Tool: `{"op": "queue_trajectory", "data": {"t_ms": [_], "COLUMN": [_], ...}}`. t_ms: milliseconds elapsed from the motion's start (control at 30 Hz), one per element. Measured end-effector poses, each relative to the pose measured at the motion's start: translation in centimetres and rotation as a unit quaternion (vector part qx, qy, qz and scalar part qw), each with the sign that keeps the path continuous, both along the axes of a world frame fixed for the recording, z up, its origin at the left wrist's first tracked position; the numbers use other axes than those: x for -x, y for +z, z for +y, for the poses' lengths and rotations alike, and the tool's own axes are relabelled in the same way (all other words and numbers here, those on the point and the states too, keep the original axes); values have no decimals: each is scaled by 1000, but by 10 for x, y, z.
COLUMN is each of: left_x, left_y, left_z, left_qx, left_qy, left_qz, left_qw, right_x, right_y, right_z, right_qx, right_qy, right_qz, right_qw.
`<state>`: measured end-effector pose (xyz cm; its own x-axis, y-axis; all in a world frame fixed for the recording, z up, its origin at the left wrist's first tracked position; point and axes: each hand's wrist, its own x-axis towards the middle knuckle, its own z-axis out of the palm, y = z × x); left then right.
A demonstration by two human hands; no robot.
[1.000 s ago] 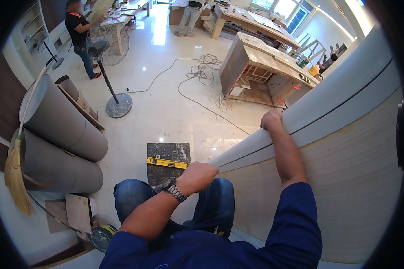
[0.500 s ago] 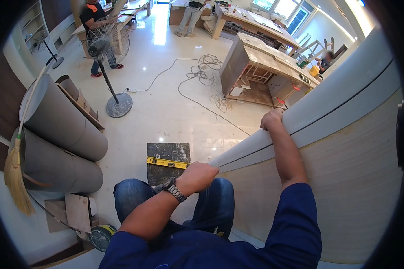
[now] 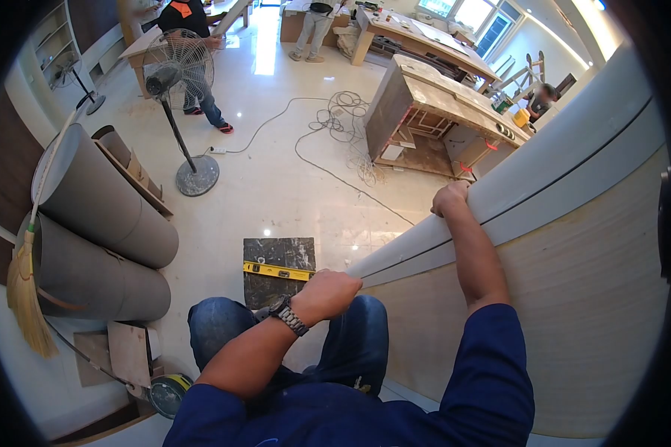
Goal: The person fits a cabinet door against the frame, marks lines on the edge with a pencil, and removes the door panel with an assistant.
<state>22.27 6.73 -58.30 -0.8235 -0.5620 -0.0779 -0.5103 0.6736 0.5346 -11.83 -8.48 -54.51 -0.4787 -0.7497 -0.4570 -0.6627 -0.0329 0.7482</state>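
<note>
A long white panel [image 3: 544, 160] with a rounded edge and a dark groove slants across the right side, with a pale wood-grained face [image 3: 574, 298] below it. My right hand [image 3: 452, 200] is closed over the rounded edge, partway up; its fingertips are hidden behind it. At the panel's near, lower end, my left hand [image 3: 326, 295] is closed on the edge, with most of its fingers out of sight. A yellow spirit level [image 3: 279, 271] lies on a dark square board [image 3: 279, 249] on the floor, just beyond my left hand.
A standing fan [image 3: 194, 173], a tangled cable [image 3: 339, 119] and a wooden cabinet [image 3: 391, 112] stand or lie ahead. Grey rolls [image 3: 115, 201] and a broom [image 3: 28, 290] are at left. A person in dark clothes [image 3: 183, 18] is behind the fan; others are farther back.
The person behind the fan has stepped to the right and leans over the table there. Both my hands and the panel stay in practically the same place.
</note>
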Motion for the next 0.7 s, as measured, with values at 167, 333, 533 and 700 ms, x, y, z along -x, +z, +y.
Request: {"op": "queue_trajectory", "data": {"t_ms": [167,333,533,700], "left_x": [0,0,1,2], "left_y": [1,1,-1,-3], "left_z": [1,1,1,1], "left_qx": [1,-3,0,7], "left_qy": [-1,2,4,4], "left_qz": [2,10,12,14], "left_qw": [1000,1000,1000,1000], "right_x": [1,1,6,3], "right_y": [-1,-1,-7,-4], "right_z": [1,1,-2,-1], "right_qx": [4,2,-5,-6], "right_qy": [3,4,5,-1], "right_qz": [-3,-1,6,4], "right_qw": [1000,1000,1000,1000]}}
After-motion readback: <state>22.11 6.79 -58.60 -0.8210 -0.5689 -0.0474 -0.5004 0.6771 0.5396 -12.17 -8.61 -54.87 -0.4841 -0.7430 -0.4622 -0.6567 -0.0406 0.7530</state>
